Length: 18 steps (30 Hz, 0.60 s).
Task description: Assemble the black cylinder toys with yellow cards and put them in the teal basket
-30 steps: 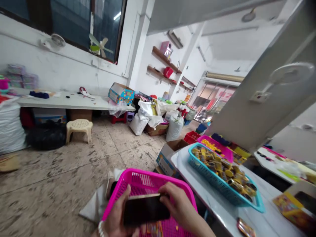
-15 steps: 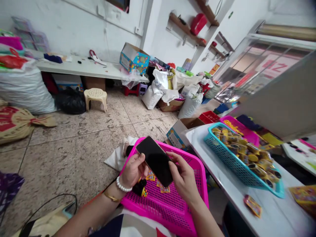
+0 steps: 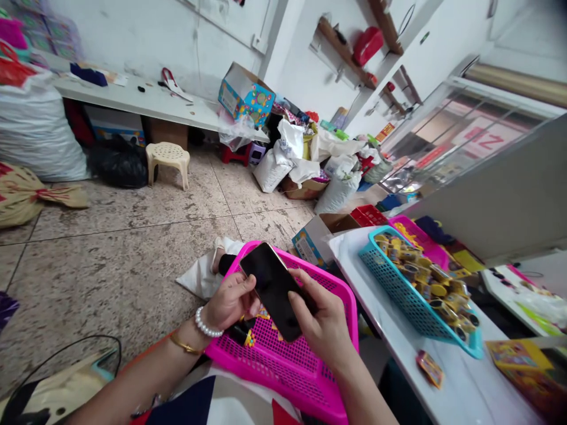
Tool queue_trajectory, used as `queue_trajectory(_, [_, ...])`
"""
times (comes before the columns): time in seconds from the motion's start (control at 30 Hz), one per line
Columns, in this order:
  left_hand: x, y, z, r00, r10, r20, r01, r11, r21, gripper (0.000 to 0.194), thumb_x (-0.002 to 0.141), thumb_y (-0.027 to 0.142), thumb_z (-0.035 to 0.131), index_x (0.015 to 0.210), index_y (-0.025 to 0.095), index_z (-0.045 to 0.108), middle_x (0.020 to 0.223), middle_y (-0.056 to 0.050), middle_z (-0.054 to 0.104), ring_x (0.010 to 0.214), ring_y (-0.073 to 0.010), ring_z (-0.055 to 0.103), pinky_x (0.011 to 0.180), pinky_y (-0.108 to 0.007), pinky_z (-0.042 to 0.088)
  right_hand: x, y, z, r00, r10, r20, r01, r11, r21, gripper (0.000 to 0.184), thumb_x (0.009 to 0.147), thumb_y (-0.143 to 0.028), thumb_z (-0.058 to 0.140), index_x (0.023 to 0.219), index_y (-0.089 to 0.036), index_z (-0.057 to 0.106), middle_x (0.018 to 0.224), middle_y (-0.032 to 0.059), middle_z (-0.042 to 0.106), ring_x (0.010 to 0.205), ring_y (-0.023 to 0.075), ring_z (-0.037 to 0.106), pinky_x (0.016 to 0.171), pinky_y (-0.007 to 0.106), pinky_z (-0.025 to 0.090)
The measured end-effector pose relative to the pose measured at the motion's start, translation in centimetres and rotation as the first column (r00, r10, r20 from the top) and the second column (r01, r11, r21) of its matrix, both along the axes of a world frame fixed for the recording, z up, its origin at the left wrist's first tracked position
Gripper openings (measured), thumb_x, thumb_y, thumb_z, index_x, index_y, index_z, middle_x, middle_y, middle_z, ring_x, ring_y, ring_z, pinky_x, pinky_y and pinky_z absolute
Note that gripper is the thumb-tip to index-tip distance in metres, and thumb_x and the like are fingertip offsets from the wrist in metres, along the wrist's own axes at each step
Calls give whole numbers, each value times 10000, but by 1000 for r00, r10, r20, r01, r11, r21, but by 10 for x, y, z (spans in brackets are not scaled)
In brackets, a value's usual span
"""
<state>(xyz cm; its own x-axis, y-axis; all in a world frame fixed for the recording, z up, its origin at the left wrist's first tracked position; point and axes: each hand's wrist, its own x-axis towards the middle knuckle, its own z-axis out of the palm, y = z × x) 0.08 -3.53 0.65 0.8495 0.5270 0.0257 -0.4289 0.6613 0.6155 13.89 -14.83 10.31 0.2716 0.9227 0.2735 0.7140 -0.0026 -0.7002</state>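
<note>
A smartphone (image 3: 273, 292) with a dark screen is held between both hands, tilted over a pink plastic basket (image 3: 283, 378). My left hand (image 3: 234, 300), with a pearl bracelet above it, grips the phone's left edge. My right hand (image 3: 321, 316) holds the right edge, its thumb over the screen. Inside the basket, partly hidden by the phone and hands, lie small yellow-orange packets (image 3: 264, 313) and a black item with yellow beads (image 3: 248, 337).
To the right, a white table (image 3: 394, 354) bears a turquoise basket (image 3: 411, 301) of yellow containers and a small packet (image 3: 429, 369). A cardboard box (image 3: 312, 239) stands beyond the pink basket. Further off are a cream stool (image 3: 168, 156) and stuffed sacks (image 3: 339, 192).
My right thumb has moved left, further onto the phone's screen. The view has shifted slightly, so the basket and table sit a little further left.
</note>
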Motion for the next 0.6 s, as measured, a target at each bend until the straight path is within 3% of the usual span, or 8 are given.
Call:
queue_trajectory(0.07, [-1, 2, -1, 1000, -15, -9, 15, 1000, 9, 428, 823, 481, 670, 642, 96, 623, 405, -40, 541, 315, -83, 435, 313, -153, 285, 1, 0, -5, 999, -30, -26, 29, 999, -20, 311, 894, -268, 555, 1189, -204, 627, 858, 36, 677, 734, 174, 644, 593, 230, 509])
queue_trajectory(0.17, [-3, 7, -4, 1000, 15, 1, -15, 1000, 25, 379, 832, 442, 676, 674, 101, 628, 405, -26, 538, 310, -85, 445, 308, -144, 280, -3, 0, -19, 981, -38, -190, 35, 999, -18, 341, 907, -306, 564, 1233, -213, 593, 810, 24, 660, 681, 158, 621, 580, 233, 508])
queue_trajectory(0.3, [-1, 11, 0, 982, 153, 108, -141, 984, -107, 471, 851, 561, 601, 781, 99, 661, 510, -23, 591, 353, -83, 480, 353, -158, 352, -15, 8, -31, 905, -77, -419, 131, 986, 102, 376, 897, -358, 593, 1230, -186, 564, 922, 78, 682, 807, 200, 660, 648, 281, 557])
queue_trajectory(0.43, [11, -3, 8, 963, 173, 209, -131, 971, -198, 519, 924, 561, 468, 1193, 144, 621, 933, -112, 714, 752, -187, 674, 662, -258, 531, -20, 24, -36, 845, -138, -517, 235, 964, 126, 427, 882, -381, 607, 1250, -177, 532, 1103, 136, 674, 908, 241, 678, 699, 335, 590])
queue_trajectory(0.6, [21, -20, 6, 957, 163, 239, -88, 951, -297, 577, 934, 565, 434, 1338, 164, 523, 1141, -140, 681, 1072, -283, 633, 934, -396, 491, -26, 37, -43, 851, -40, -523, 119, 986, 118, 426, 911, -353, 576, 1297, -194, 492, 1243, 135, 619, 1032, 232, 650, 828, 345, 577])
